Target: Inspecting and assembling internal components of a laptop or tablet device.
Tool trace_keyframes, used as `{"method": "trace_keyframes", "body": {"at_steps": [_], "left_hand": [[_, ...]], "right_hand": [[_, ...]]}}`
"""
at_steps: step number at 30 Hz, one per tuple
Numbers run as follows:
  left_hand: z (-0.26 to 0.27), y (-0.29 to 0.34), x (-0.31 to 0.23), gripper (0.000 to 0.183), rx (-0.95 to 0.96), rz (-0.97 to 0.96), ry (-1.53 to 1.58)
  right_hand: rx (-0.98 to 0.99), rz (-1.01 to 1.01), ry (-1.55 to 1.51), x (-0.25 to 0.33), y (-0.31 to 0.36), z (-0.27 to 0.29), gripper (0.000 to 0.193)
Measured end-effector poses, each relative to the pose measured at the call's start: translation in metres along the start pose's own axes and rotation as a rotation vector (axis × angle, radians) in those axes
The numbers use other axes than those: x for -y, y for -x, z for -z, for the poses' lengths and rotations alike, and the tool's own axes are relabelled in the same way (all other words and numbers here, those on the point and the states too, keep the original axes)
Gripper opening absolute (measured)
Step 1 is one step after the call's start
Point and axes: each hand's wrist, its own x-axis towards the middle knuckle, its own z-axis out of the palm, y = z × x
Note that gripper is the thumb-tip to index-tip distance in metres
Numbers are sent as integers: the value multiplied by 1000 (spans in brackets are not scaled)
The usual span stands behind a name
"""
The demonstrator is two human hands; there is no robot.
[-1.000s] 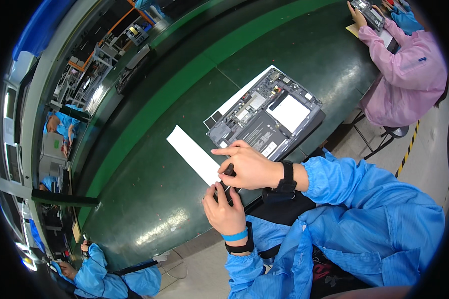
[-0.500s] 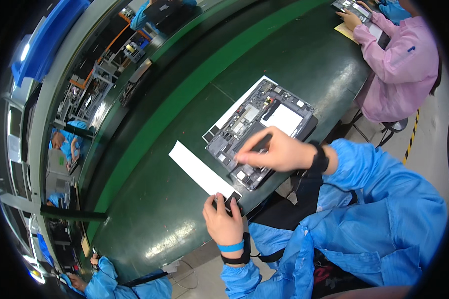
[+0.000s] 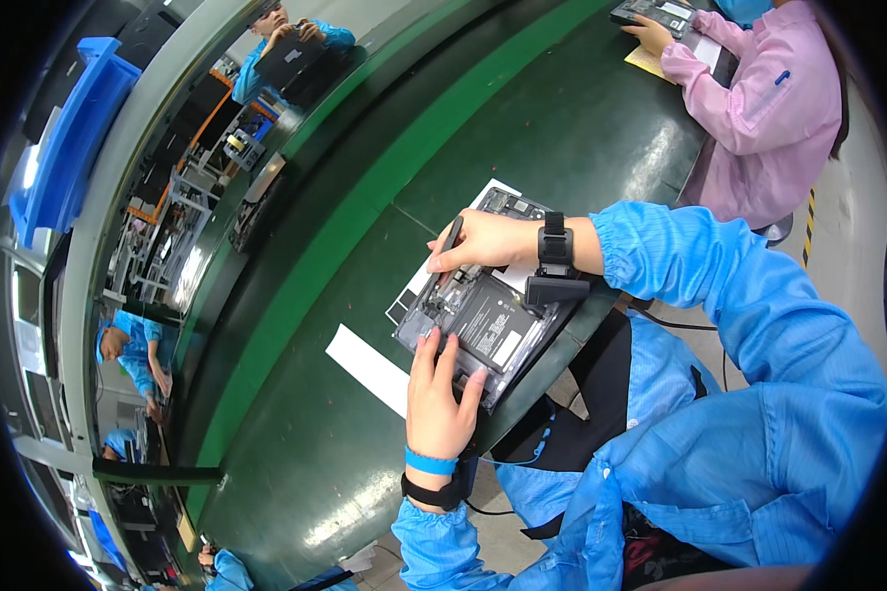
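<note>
An opened laptop base, its inner boards showing, lies tilted across the green table near the front edge. A black battery with a printed label sits in it. My right hand is over the far part of the laptop, its fingers closed on a slim dark bar whose kind I cannot make out. That hand and its wristband hide part of the boards. My left hand rests with fingers spread on the laptop's near left corner, holding nothing.
A white paper strip lies left of the laptop, and a white sheet shows under its far edge. A person in pink handles another device at the upper right. Further people in blue work across the table.
My left hand has gone from the end of the white strip onto the laptop's corner. My right hand has moved to the laptop's far side and now grips the dark bar. The view has shifted slightly.
</note>
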Motion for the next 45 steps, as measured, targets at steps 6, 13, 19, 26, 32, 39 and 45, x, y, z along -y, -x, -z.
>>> {"method": "trace_keyframes", "body": {"at_steps": [6, 13, 19, 26, 32, 39, 45], "left_hand": [[-2, -14, -5, 49, 49, -34, -164], [-11, -14, -8, 52, 63, -94, -329], [-16, -13, -11, 55, 78, -91, -396], [-17, -13, -13, 54, 75, -93, -394], [-17, -14, -15, 54, 83, -70, -382], [-16, -17, -19, 52, 75, -38, -384], [-14, -17, -20, 51, 72, -25, -365]], "right_hand": [[57, -45, 58, -1, -7, 3, 25], [63, 8, 71, -5, -9, 4, 23], [35, 63, 87, -6, -7, 6, 24], [21, 48, 104, -7, -5, 7, 23], [14, 47, 116, -4, -2, 4, 23], [21, 65, 104, -11, -3, 3, 23], [23, 68, 185, -7, -3, 4, 27]]}}
